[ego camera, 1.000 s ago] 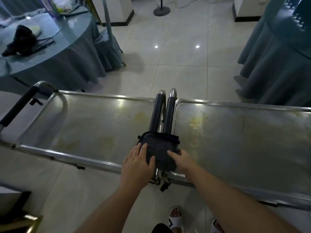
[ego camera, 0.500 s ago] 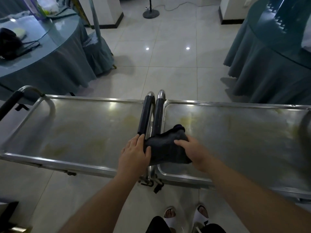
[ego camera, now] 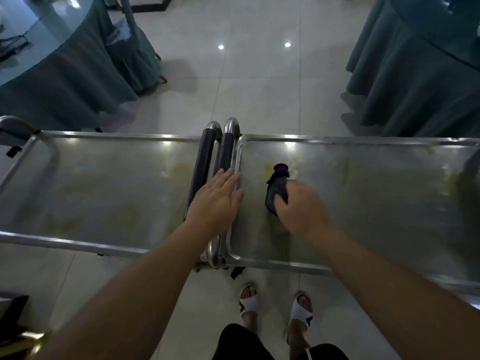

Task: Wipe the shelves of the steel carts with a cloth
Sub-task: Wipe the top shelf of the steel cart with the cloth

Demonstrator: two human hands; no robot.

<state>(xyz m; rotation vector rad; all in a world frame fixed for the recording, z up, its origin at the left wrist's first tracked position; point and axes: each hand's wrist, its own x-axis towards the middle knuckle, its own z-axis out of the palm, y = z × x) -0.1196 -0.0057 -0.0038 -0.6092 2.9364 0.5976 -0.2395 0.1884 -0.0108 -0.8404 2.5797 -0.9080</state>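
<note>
Two steel carts stand side by side in front of me, their dark padded handles (ego camera: 207, 162) meeting in the middle. The left cart's top shelf (ego camera: 98, 188) and the right cart's top shelf (ego camera: 376, 198) both show yellowish stains. My right hand (ego camera: 301, 209) grips a dark bunched cloth (ego camera: 276, 185) and presses it on the right shelf near its left end. Fingers spread, my left hand (ego camera: 215, 201) lies flat over the handles and the right cart's rim and holds nothing.
Round tables with grey-blue skirts stand at the far left (ego camera: 52, 74) and far right (ego camera: 420, 74). A covered chair (ego camera: 132, 48) sits beside the left table. Pale tiled floor (ego camera: 259, 81) lies beyond the carts. My sandalled feet (ego camera: 275, 305) are just below the carts' near edges.
The cloth left the handles and moved right onto the right cart's shelf in my right hand. My left hand let go of it and now rests flat on the handles.
</note>
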